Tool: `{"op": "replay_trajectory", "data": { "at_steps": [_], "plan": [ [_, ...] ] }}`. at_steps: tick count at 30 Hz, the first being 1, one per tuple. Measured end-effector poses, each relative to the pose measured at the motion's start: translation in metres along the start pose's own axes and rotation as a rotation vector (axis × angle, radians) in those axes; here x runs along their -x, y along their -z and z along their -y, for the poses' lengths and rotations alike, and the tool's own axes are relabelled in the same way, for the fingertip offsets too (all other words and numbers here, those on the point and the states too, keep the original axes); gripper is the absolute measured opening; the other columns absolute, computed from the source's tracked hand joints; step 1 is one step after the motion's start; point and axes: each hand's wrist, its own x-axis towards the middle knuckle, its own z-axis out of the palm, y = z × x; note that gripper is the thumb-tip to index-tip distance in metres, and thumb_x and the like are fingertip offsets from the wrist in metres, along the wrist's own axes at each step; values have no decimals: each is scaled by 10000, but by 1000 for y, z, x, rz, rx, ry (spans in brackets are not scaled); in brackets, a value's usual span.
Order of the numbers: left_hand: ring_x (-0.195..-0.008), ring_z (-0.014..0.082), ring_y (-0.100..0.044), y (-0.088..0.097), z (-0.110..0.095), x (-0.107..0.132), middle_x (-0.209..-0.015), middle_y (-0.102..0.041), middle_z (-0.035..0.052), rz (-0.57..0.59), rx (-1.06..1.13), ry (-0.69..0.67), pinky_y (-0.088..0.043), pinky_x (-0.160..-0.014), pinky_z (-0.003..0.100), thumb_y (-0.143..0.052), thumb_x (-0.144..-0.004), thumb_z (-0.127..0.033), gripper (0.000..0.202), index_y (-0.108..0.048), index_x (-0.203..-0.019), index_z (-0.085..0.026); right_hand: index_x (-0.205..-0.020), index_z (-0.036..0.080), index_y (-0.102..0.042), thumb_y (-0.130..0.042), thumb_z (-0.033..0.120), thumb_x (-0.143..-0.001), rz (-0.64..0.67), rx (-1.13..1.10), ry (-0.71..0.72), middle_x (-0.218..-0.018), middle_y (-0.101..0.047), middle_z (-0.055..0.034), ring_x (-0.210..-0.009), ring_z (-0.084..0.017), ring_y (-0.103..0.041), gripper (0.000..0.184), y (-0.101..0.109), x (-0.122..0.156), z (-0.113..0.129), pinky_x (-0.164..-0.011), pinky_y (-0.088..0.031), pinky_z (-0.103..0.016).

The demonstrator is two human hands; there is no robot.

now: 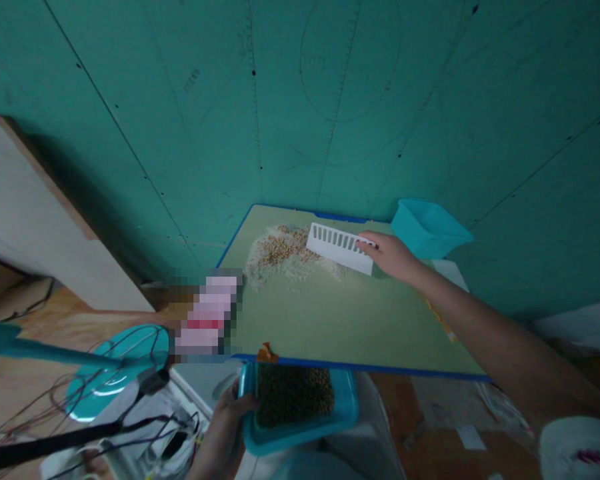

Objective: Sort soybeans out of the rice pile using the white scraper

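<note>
My right hand [389, 255] is closed around one end of a white slotted plastic strip [336, 252], held on edge over the green tabletop [350, 327]. By the strip's far end lies a spread of tan beans [281, 247], with small pale grains [296, 269] scattered around and in front of them. My left hand [227, 420] grips the left side of a blue plastic tray [303, 441], held below the table's front edge. Dark green beans [285, 397] fill much of this tray, with tan beans [324, 393] along its right side.
A blue bin [433, 230] stands at the table's back right corner against the green wall [300, 133]. A bit of orange tape [267, 353] sticks to the front edge. At lower left are a round blue base [125, 380] and tangled cables. A pixelated patch covers the table's left side.
</note>
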Motion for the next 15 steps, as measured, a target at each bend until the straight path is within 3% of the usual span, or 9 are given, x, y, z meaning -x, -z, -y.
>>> {"op": "replay_trajectory", "data": {
  "at_steps": [5, 11, 15],
  "plan": [
    [-635, 252, -672, 1, 2, -1, -561, -707, -7, -33, -9, -3, -495, -522, 298, -603, -474, -48, 304, -681, -742, -168, -1015, 177, -629, -430, 301, -872, 27, -50, 5, -972, -680, -84, -826, -202, -624, 275, 2, 11, 8, -672, -447, -274],
    [-626, 238, -674, 2, 3, -1, -574, -708, -2, 53, 13, 3, -505, -559, 307, -601, -511, -47, 316, -677, -791, -171, -1007, 162, -624, -434, 307, -869, 29, -104, 3, -915, -682, -77, -753, -182, -610, 275, 8, 18, 17, -643, -434, -263],
    [-592, 247, -672, 2, 3, -1, -538, -699, 0, -8, -34, 6, -487, -483, 295, -599, -505, -38, 303, -673, -770, -164, -965, 163, -632, -430, 310, -870, 11, -102, -23, -848, -680, -66, -706, -173, -596, 267, 3, 18, 15, -608, -419, -254]
  ]
}}
